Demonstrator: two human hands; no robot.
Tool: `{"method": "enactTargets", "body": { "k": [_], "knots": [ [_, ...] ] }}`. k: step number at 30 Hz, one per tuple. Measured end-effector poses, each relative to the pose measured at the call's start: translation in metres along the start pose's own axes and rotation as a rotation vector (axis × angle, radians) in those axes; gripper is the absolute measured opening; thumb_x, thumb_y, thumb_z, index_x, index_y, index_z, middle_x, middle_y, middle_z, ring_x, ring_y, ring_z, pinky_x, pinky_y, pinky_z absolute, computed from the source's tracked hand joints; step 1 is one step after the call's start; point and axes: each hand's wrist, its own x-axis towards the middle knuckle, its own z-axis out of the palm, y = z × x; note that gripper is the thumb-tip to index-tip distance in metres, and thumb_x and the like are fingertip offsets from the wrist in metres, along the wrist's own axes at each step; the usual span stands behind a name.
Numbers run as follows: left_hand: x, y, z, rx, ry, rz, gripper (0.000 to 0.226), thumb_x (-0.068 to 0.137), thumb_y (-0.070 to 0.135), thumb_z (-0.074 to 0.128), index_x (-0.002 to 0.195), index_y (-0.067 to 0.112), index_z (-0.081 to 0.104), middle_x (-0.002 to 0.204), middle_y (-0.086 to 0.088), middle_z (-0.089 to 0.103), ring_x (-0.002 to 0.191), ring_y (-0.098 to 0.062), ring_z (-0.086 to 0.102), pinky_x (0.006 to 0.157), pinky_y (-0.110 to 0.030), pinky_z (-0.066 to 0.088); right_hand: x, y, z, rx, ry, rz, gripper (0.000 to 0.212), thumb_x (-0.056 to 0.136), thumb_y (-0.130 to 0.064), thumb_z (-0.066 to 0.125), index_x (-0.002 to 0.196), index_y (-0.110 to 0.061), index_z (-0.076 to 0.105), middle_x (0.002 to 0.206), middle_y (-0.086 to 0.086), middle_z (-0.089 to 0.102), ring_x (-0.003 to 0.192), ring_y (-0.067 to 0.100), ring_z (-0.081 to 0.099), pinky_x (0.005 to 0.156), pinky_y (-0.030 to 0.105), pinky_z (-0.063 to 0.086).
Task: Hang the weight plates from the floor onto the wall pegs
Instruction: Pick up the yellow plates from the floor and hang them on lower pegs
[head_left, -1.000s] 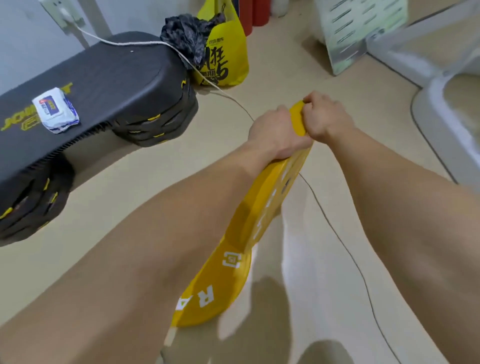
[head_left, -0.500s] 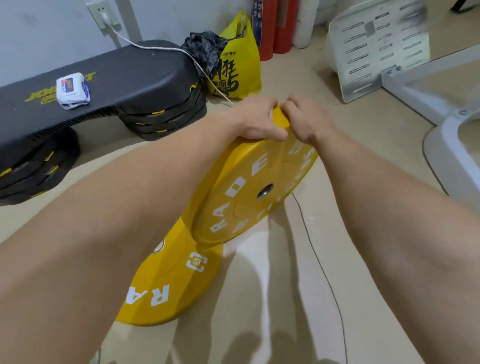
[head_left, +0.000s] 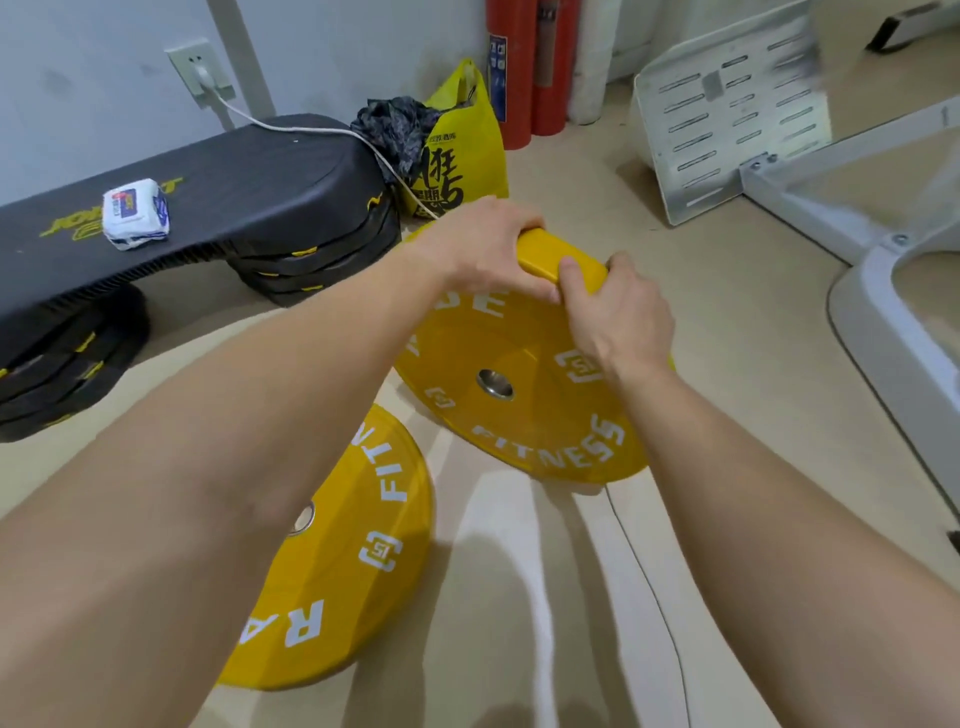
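A yellow weight plate (head_left: 524, 415) with white lettering and a steel centre hole stands tilted in the middle of the view, its face turned toward me. My left hand (head_left: 483, 249) grips its top rim from the left. My right hand (head_left: 613, 312) grips the same rim just to the right, thumb over the edge. A second yellow weight plate (head_left: 358, 561) lies flat on the floor below and left, partly hidden by my left forearm. No wall pegs are in view.
A black step bench (head_left: 218, 202) with a small white packet on it stands at left on stacked black risers. A yellow bag (head_left: 457, 161), red cylinders (head_left: 530, 67) and a white perforated metal frame (head_left: 727, 119) stand behind. A thin cable (head_left: 649, 582) crosses the beige floor.
The held plate has turned from edge-on to facing me and moved right, uncovering the second plate on the floor. Both hands have kept hold of its top rim.
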Motion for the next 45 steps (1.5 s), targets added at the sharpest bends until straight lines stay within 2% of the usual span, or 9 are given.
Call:
{"method": "enactTargets", "body": {
  "k": [5,11,15,19,22,25,30,39,45],
  "knots": [
    [-0.028,-0.026,0.008,-0.363,0.155,-0.176,0.047,0.096,0.065,0.038,0.087,0.028,0.064,0.084,0.01,0.06,0.092,-0.023,0.059,0.075,-0.038,0.038,-0.002,0.016,-0.005,0.06,0.047,-0.07,0.048,0.094,-0.059,0.036,0.1,-0.017,0.057,0.097,0.018,0.066,0.094,0.039,0.059,0.071,0.039,0.039],
    [-0.067,-0.093,0.035,-0.566,0.112,-0.432,0.044,0.106,0.044,0.037,0.132,0.02,0.063,0.134,-0.007,0.061,0.124,-0.025,0.053,0.108,-0.038,0.036,-0.01,0.022,-0.003,0.077,0.118,-0.101,0.045,0.091,-0.057,0.039,0.095,-0.018,0.06,0.087,0.016,0.066,0.085,0.038,0.059,0.064,0.035,0.034],
    [-0.104,-0.121,0.083,-0.973,0.216,-0.67,0.033,0.106,0.052,0.031,0.107,0.039,0.062,0.105,0.008,0.065,0.102,-0.007,0.059,0.091,-0.021,0.041,-0.007,0.036,-0.003,0.152,0.147,-0.087,0.049,0.085,-0.061,0.036,0.091,-0.02,0.061,0.081,0.01,0.064,0.081,0.035,0.058,0.065,0.038,0.044],
    [-0.124,-0.128,0.132,-1.297,0.264,-0.803,0.049,0.102,0.059,0.033,0.101,0.034,0.076,0.103,-0.004,0.076,0.106,-0.024,0.066,0.098,-0.043,0.047,-0.015,0.048,-0.006,0.22,0.206,-0.097,0.049,0.083,-0.059,0.038,0.085,-0.019,0.066,0.076,0.003,0.062,0.078,0.028,0.057,0.065,0.038,0.044],
    [-0.13,-0.129,0.165,-1.523,0.428,-0.917,0.051,0.104,0.048,0.033,0.086,0.027,0.077,0.081,-0.001,0.077,0.09,-0.026,0.067,0.082,-0.04,0.053,-0.027,0.061,-0.004,0.203,0.185,-0.081,0.055,0.084,-0.062,0.038,0.092,-0.018,0.07,0.087,0.002,0.068,0.086,0.027,0.061,0.071,0.04,0.048],
    [-0.132,-0.117,0.187,-1.707,0.55,-0.978,0.051,0.099,0.046,0.035,0.071,0.026,0.073,0.075,-0.003,0.074,0.075,-0.022,0.067,0.072,-0.035,0.053,-0.034,0.068,-0.004,0.188,0.149,-0.065,0.062,0.084,-0.065,0.034,0.072,-0.009,0.058,0.066,0.01,0.055,0.067,0.03,0.051,0.058,0.041,0.038],
    [-0.14,-0.145,0.216,-1.673,0.666,-1.008,0.027,0.055,0.05,0.056,0.064,0.026,0.05,0.072,-0.004,0.054,0.073,-0.024,0.051,0.064,-0.035,0.043,-0.065,0.067,-0.01,0.208,0.218,-0.065,0.049,0.088,-0.046,0.035,0.06,-0.007,0.04,0.055,0.007,0.032,0.055,0.023,0.032,0.052,0.042,0.024],
    [-0.198,-0.079,0.093,-1.487,0.575,-1.038,0.037,0.097,0.027,0.034,0.061,0.021,0.036,0.042,0.003,0.046,0.041,-0.013,0.046,0.043,-0.021,0.039,-0.148,0.045,-0.065,0.209,0.191,0.112,0.05,0.089,-0.037,0.027,0.059,-0.001,0.046,0.054,0.01,0.034,0.06,0.029,0.033,0.059,0.032,0.014],
    [-0.264,-0.067,-0.074,-1.42,0.521,-1.148,0.036,0.094,0.031,0.04,0.061,0.021,0.035,0.054,-0.002,0.044,0.053,-0.019,0.044,0.056,-0.028,0.04,-0.172,-0.05,-0.155,0.209,0.035,0.267,0.052,0.095,-0.028,0.028,0.085,0.009,0.062,0.099,0.039,0.058,0.079,0.036,0.045,0.063,0.03,0.014]
  ]
}}
